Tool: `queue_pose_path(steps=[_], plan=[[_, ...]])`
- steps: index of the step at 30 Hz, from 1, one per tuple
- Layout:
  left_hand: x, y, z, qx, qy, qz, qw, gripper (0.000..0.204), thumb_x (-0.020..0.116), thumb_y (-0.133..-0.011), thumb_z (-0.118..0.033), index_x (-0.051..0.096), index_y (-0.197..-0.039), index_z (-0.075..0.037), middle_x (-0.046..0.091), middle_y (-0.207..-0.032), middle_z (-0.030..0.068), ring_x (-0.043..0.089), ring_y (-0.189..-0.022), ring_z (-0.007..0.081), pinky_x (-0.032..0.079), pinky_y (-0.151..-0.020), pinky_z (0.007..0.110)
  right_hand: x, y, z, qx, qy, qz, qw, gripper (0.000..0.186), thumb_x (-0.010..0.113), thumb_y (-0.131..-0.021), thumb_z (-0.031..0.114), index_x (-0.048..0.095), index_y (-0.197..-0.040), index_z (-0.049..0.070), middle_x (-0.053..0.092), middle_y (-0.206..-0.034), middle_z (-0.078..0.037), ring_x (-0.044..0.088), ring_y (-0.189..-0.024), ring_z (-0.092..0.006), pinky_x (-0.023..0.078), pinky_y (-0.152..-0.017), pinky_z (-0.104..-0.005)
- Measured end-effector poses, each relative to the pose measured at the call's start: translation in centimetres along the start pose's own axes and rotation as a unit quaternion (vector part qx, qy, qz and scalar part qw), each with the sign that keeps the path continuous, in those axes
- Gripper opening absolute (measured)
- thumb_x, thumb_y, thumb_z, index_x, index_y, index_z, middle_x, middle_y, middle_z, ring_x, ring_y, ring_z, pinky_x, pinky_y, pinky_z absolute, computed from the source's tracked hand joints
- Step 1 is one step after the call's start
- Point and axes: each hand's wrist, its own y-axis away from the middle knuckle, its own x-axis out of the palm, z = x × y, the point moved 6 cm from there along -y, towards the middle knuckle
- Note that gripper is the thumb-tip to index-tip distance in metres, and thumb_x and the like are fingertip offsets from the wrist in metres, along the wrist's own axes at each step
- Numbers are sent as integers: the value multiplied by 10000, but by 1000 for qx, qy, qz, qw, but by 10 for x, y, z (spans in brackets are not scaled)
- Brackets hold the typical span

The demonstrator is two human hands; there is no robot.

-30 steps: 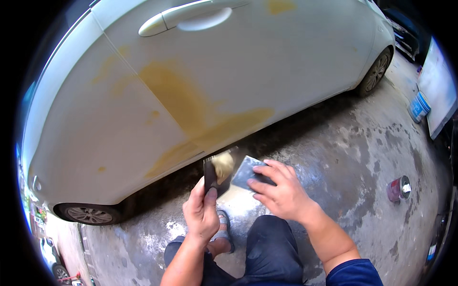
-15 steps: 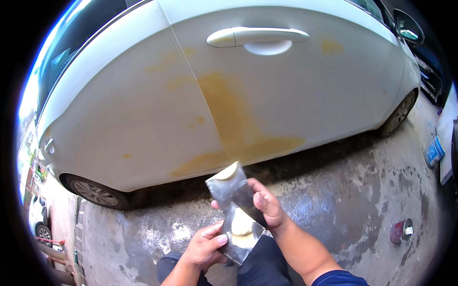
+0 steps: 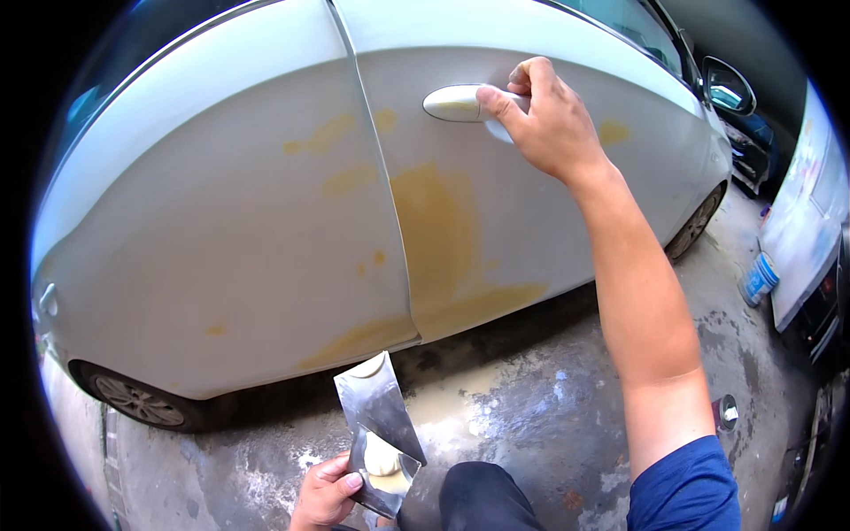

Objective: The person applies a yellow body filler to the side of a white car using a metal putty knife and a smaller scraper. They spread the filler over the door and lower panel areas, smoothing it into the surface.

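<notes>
My left hand (image 3: 326, 496), low in the view, is closed on two thin grey metal putty spreaders (image 3: 382, 409) that overlap. A dollop of cream-coloured putty (image 3: 382, 457) sits on the lower one, and more putty lines the upper one's far edge. My right hand (image 3: 558, 124) reaches up and forward, its fingers curled round the white door handle (image 3: 453, 103). The white front door (image 3: 540, 203) appears slightly ajar at its rear edge. Yellowish filler patches (image 3: 434, 234) spread over the door beside the seam, with smaller ones on the rear door (image 3: 266, 239).
Wet, stained concrete floor (image 3: 522, 398) runs along under the car. To the right stand a blue-and-white can (image 3: 760, 279) and a dark red tin (image 3: 726, 413). A pale panel (image 3: 807, 208) leans behind them. The side mirror (image 3: 729, 86) juts out at upper right.
My right hand has left the spreaders and risen to the door handle. The left hand keeps both spreaders, now lower and further left. The door seam has widened, and the view has shifted.
</notes>
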Motion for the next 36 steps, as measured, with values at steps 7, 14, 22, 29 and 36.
queue_pose_path(steps=[7, 14, 22, 29, 36], plan=[[-15, -39, 7, -75, 29, 92, 993, 479, 687, -845, -122, 528, -1221, 128, 640, -1133, 167, 622, -1049, 265, 475, -959, 390, 11, -17, -3, 142, -39, 90, 985, 639, 460, -918, 631, 538, -1017, 5, 586, -887, -91, 538, -869, -193, 443, -798, -318], [-13, -53, 45, -248, -44, 228, 940, 355, 616, -884, -8, 551, -1204, 132, 579, -1224, 169, 596, -1055, 233, 466, -948, 361, -34, 2, 5, 161, -30, 54, 985, 544, 449, -963, 549, 529, -973, 11, 564, -857, -61, 501, -851, -132, 408, -811, -273], [38, -10, 40, -233, -100, 369, 894, 261, 602, -903, -24, 630, -1145, 71, 579, -1238, 165, 614, -972, 188, 533, -724, 277, -118, 45, 9, 148, -83, 54, 984, 566, 464, -940, 598, 546, -950, 38, 588, -863, -46, 516, -843, -120, 414, -803, -256], [89, 30, 60, -208, -173, 423, 865, 286, 620, -896, -50, 628, -1159, 61, 598, -1243, 154, 567, -1113, 208, 442, -953, 318, -214, 93, -1, 117, -183, 41, 975, 395, 394, -1022, 436, 507, -917, 72, 515, -855, -4, 464, -840, -93, 365, -854, -236], [134, 91, 74, -174, -104, 424, 883, 270, 671, -849, -81, 655, -1039, 110, 629, -1120, 215, 602, -1018, 269, 465, -859, 368, -313, 140, -25, 124, -232, -22, 964, 286, 417, -1035, 333, 525, -974, 76, 493, -831, 30, 454, -817, -55, 374, -798, -195]])
